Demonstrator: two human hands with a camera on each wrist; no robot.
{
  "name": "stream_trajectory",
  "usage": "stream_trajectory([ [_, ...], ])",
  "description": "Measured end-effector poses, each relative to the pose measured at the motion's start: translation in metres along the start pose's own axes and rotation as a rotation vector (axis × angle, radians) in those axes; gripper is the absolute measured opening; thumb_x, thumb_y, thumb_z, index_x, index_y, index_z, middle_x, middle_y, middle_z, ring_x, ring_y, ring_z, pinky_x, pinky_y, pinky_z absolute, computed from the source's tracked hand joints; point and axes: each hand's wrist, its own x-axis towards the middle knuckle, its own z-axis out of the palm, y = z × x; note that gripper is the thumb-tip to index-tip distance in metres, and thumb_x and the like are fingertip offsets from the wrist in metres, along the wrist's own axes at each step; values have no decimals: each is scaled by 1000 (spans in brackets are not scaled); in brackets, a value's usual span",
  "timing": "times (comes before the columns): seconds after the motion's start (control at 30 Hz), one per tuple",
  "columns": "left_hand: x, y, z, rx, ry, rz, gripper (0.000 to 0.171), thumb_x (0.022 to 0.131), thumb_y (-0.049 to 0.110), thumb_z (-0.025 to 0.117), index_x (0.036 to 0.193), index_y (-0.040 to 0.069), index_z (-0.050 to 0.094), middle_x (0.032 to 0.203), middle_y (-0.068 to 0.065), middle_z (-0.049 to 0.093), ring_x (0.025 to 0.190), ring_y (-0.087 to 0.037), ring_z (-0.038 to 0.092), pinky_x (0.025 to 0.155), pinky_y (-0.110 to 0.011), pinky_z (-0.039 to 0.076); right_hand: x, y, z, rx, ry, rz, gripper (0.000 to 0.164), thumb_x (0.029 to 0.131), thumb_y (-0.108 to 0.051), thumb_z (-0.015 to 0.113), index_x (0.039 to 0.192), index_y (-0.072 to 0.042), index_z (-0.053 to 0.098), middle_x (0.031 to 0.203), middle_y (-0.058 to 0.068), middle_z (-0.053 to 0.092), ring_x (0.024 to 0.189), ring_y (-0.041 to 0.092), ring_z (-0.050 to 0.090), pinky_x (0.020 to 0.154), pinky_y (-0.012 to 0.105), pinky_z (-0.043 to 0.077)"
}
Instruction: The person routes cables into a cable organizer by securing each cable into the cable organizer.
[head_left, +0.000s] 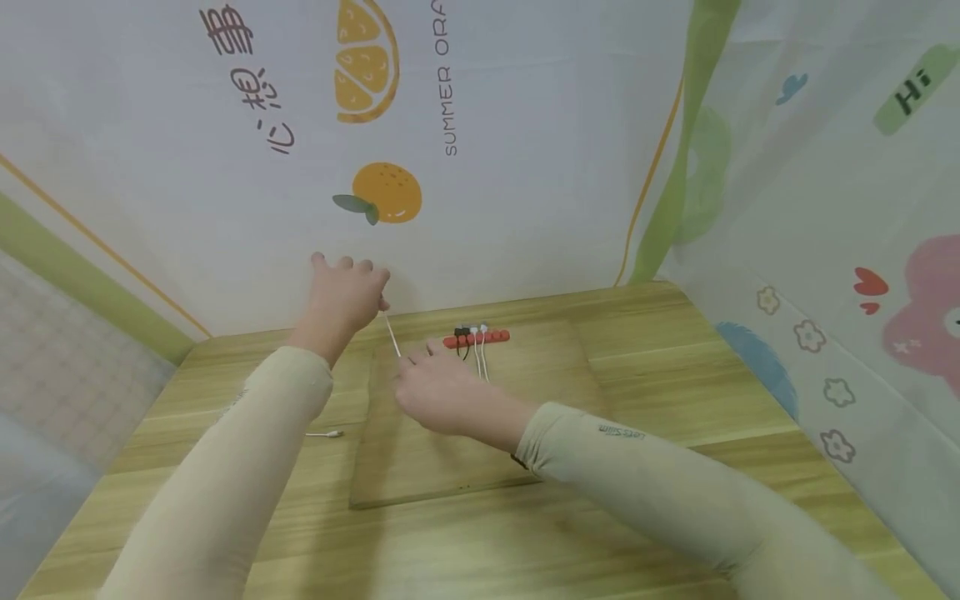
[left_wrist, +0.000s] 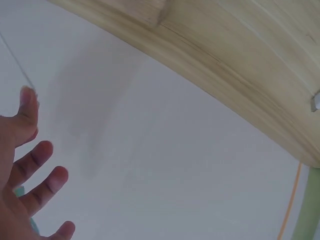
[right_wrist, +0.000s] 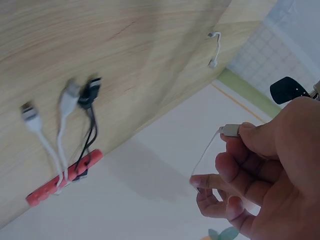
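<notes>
A short white USB cable (head_left: 392, 335) is stretched between the two hands. My left hand (head_left: 347, 292), raised at the back edge of the table, pinches one end between thumb and forefinger; the other fingers are spread in the left wrist view. Lower and to the right, over the wooden board (head_left: 420, 467), my right hand (head_left: 438, 390) grips the cable's white plug (right_wrist: 230, 130) between thumb and fingers. Just beyond the right hand lies a red cable holder strip (head_left: 495, 337), with black cables (right_wrist: 92, 120) and white cables (right_wrist: 47, 145) set in its slots.
Another short white cable (head_left: 326, 433) lies on the table left of the board, partly hidden by the left sleeve. The wood-grain table (head_left: 675, 417) meets a printed white curtain (head_left: 525, 208) at the back, and more curtain hangs on both sides.
</notes>
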Motion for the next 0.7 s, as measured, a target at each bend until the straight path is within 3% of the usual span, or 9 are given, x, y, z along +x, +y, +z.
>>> stream_trajectory([
  [0.27,15,32,-10,0,145,17,34,100,32,74,126,13,64,121,-11,69,123,-43,61,119,-79,26,-22,22,2,7,1,58,21,108,-21,59,117,-15,77,122,1,72,111,17,68,93,36,48],
  [0.53,35,63,-10,-32,151,21,36,100,33,73,130,16,64,129,-10,69,128,-42,60,121,-78,25,-43,35,10,1,32,90,11,104,-19,66,102,-16,76,112,1,73,103,19,68,93,38,49],
  [0.7,43,82,-6,-58,146,25,38,102,34,71,137,18,63,134,-9,68,131,-41,60,120,-77,28,-54,40,17,17,9,116,14,104,-20,64,104,-14,77,109,2,73,105,20,68,95,39,51],
])
